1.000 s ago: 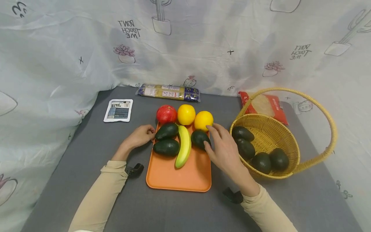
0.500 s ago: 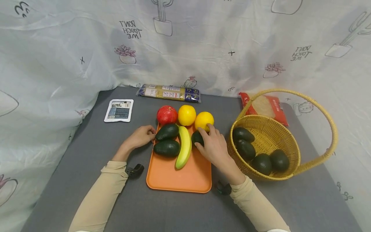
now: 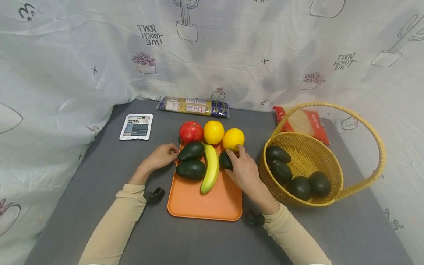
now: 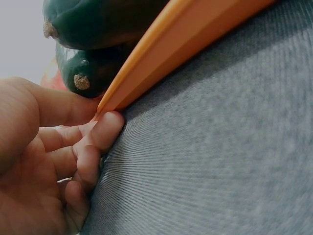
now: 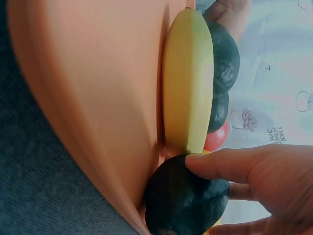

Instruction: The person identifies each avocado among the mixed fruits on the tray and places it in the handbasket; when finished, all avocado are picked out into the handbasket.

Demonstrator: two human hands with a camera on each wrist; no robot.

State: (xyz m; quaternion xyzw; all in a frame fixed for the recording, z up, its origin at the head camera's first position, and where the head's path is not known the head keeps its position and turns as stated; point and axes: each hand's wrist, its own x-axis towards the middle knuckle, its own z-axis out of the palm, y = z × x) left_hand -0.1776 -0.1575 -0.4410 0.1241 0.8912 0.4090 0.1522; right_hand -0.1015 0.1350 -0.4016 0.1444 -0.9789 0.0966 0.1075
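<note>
On an orange tray, my right hand grips a dark green avocado, thumb on one side and fingers on the other. My left hand pinches the tray's left edge between thumb and fingers, seen closely in the left wrist view. Two more avocados, an upper one and a lower one, lie just inside that edge. A yellow banana runs lengthwise between them and the held avocado. A red pomegranate and two yellow round fruits line the tray's far end.
To the right stands a yellow wicker basket with a tall handle and several avocados inside. Behind it lies a red bag. A noodle packet lies at the back, a white flat pack at the left. Printed curtains surround the grey table.
My right hand has moved left and its fingers have closed round the avocado at the tray's right side. The left hand stays at the tray's edge.
</note>
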